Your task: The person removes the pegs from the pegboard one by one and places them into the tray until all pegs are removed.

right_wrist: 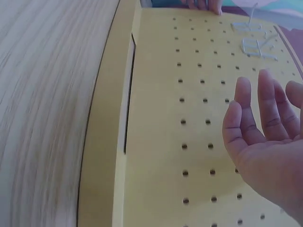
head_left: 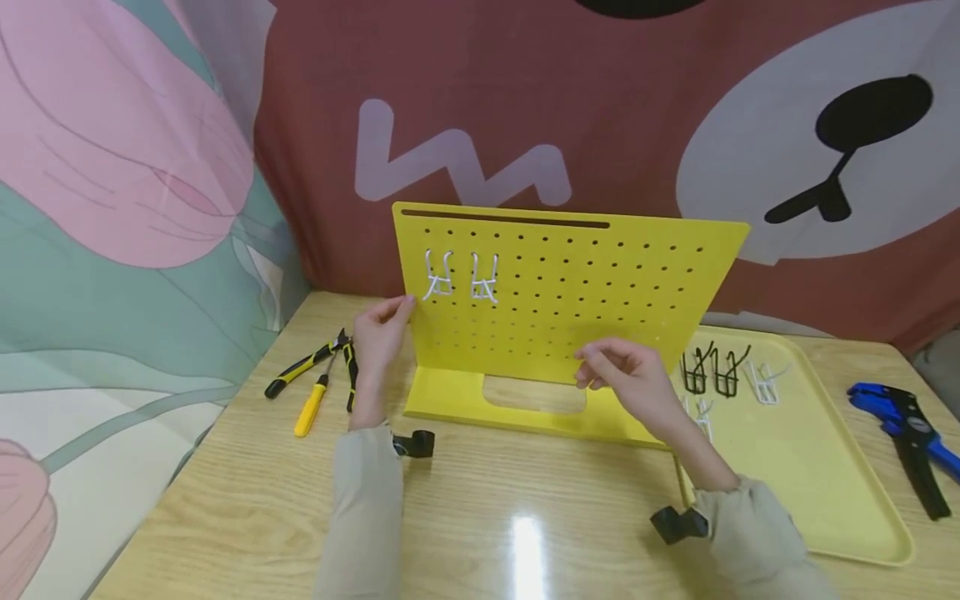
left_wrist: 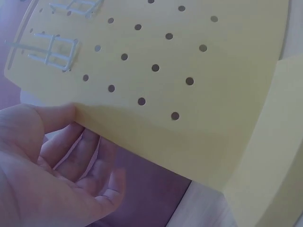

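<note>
A yellow pegboard stands upright on its own base on the wooden table. Two white wire hooks, a left one and a right one, hang side by side near its upper left. My left hand holds the board's left edge; in the left wrist view the thumb lies on the front face while the other fingers are behind the edge. In front of the board's lower right, my right hand is raised with loosely bent fingers and nothing in them.
On the right, a pale yellow tray bears black wire hooks and white ones, partly behind the right arm. Beyond it lies a blue and black hand tool. Yellow-black pliers and a yellow-handled screwdriver lie left.
</note>
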A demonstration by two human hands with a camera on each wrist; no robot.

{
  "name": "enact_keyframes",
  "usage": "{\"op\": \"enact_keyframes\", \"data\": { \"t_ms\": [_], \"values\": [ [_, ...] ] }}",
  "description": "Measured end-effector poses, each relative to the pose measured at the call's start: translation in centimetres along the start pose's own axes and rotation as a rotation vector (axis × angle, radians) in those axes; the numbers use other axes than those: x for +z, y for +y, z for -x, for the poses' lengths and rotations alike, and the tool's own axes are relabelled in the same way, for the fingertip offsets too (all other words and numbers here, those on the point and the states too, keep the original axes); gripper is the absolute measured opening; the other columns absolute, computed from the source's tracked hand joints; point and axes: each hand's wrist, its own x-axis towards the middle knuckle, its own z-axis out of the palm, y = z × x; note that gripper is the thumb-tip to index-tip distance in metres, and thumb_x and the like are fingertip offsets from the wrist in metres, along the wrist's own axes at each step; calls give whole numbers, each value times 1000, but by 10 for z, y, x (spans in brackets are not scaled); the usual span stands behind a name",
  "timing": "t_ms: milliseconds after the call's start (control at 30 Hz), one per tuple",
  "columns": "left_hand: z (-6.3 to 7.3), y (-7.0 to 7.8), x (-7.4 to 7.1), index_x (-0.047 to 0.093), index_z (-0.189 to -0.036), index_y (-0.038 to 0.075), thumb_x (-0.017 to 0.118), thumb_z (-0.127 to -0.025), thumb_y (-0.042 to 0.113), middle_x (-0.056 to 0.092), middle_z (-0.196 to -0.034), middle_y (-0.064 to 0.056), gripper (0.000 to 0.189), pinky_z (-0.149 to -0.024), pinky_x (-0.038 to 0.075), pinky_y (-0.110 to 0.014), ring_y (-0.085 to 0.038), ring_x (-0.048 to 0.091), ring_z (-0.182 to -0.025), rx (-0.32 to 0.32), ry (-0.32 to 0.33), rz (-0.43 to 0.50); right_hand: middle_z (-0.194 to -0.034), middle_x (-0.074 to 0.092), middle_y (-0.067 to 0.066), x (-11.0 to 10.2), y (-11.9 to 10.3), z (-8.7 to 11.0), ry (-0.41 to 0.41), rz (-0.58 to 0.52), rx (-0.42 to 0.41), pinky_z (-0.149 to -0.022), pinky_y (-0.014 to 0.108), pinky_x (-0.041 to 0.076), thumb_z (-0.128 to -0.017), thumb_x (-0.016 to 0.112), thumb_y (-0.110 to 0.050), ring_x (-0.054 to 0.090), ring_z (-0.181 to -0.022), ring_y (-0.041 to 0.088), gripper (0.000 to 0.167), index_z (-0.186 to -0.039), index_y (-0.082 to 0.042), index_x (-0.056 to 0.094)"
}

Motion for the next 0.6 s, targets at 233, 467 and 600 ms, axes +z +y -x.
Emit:
{"op": "enact_keyframes", "data": {
  "t_ms": [233,467,600],
  "values": [
    [-1,-2,-3,69,-112,-2,71,-88,20,66,-113,-18,32,-79,47,-25,-12,61,-85,-37,-41,30,-86,68,17,22,-3,-5,-18,5,13,-68,30,55,-98,55,-12,67,-75,18,24,-105,10,64],
    [1,-1,-4,69,-114,0,69,-89,20,65,-114,-16,32,-82,47,-27,-15,61,-89,-56,-48,29,-105,65,22,43,-18,-20,63,42,21,-72,29,55,-96,59,-16,66,-86,26,24,-109,4,65],
    [1,-1,-3,69,-114,0,69,-90,21,66,-114,-16,32,-83,47,-27,-15,61,-89,-52,-45,28,-105,65,18,52,-29,-31,47,25,-33,-71,32,55,-96,59,-16,65,-85,30,25,-112,3,63]
  ]
}}
